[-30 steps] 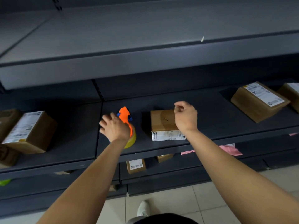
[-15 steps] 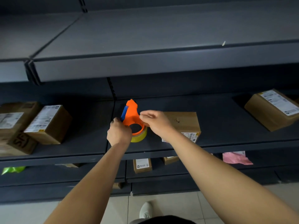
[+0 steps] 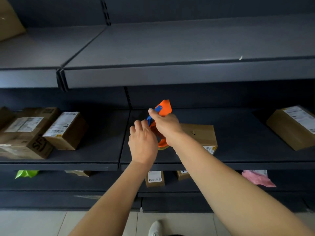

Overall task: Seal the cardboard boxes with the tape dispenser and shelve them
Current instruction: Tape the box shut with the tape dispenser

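On the dark shelf we see the cardboard box, its white label unreadable, and just left of it our right hand, fingers gripping the orange tape dispenser, while our left hand curls against it, hold uncertain.

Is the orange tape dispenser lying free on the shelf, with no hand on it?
No, the right hand grips the tape dispenser around its orange body.

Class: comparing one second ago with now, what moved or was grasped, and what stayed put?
The right hand left the cardboard box and now grips the tape dispenser, which looks lifted off the shelf. The left hand stays against the dispenser. The box stays on the shelf.
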